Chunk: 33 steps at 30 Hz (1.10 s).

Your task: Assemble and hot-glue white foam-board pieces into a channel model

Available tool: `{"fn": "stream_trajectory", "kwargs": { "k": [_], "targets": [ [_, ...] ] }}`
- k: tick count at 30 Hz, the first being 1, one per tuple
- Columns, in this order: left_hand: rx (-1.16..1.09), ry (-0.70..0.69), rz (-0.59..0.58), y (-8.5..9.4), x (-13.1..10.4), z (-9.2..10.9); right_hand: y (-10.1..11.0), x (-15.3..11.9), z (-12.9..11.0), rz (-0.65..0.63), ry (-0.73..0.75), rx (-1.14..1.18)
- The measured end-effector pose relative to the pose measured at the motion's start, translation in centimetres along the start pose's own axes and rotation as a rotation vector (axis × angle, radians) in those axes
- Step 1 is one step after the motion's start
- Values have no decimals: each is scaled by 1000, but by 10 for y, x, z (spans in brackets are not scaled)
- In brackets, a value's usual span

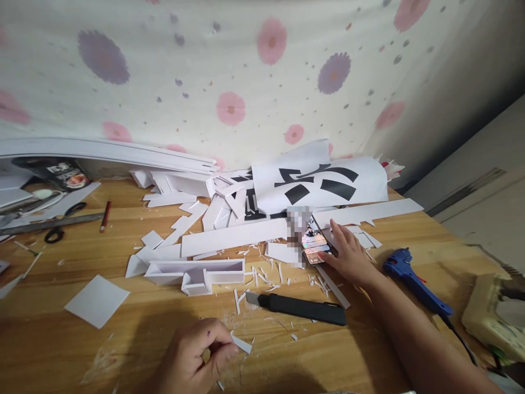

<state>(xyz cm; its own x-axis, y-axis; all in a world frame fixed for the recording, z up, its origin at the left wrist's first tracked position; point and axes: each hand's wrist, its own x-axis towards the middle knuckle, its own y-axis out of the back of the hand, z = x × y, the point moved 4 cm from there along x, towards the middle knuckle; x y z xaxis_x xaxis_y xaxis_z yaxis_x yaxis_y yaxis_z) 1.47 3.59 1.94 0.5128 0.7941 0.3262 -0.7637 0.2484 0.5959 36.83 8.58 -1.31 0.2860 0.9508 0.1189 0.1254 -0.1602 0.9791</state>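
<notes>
My left hand (pixel 199 353) is closed in a pinch at the bottom of the view. Between its thumb and forefinger is a small white foam-board strip (pixel 243 343), its free end pointing right. Fingers stretched and apart, my right hand (pixel 350 254) lies at the right side of a smartphone (pixel 315 242). Its thumb touches the lit screen; part of the phone is blurred out. A black utility knife (pixel 303 309) with its blade out lies between the hands. Just beyond it stands a white open box-like letter shape (pixel 194 273) made of thin board strips.
A blue glue gun (pixel 418 282) lies right of my forearm, near a beige power strip (pixel 492 317). White offcuts and a printed paper sheet (pixel 320 178) pile up against the flowered curtain. Scissors (pixel 61 224), a metal ruler (pixel 53 225), a red pencil (pixel 105 216) and a white square (pixel 97 301) lie left.
</notes>
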Motion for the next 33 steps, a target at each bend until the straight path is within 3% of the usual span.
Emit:
{"fn": "stream_trajectory", "kwargs": {
  "k": [5, 8, 12, 15, 19, 21, 25, 27, 30, 33],
  "targets": [
    [-3, 62, -49, -2, -3, -4, -2, 1, 2, -5, 14, 3],
    [-20, 103, -67, -3, -4, -6, 11, -3, -6, 73, 56, 40],
    [-52, 86, -46, 0, -2, -5, 40, -22, -46, 216, 363, 149],
    [-69, 60, -22, 1, -1, -3, 41, -39, -84, 3, 533, 89],
    [-66, 46, 4, 0, -1, -3, 33, -53, -110, -114, 499, -71],
    [-61, 54, 2, -2, -2, -5, 34, -58, -114, -150, 515, -44],
    [-90, 94, -27, -5, -5, -10, 48, -60, -106, -191, 591, 265],
    [-109, 116, -43, -5, -6, -12, 60, -51, -90, -55, 541, 408],
    [-127, 143, -53, -5, -8, -14, 72, -28, -54, 217, 321, 504],
    [-140, 164, -53, -5, -8, -13, 76, -8, -27, 342, 101, 625]
  ]
}}
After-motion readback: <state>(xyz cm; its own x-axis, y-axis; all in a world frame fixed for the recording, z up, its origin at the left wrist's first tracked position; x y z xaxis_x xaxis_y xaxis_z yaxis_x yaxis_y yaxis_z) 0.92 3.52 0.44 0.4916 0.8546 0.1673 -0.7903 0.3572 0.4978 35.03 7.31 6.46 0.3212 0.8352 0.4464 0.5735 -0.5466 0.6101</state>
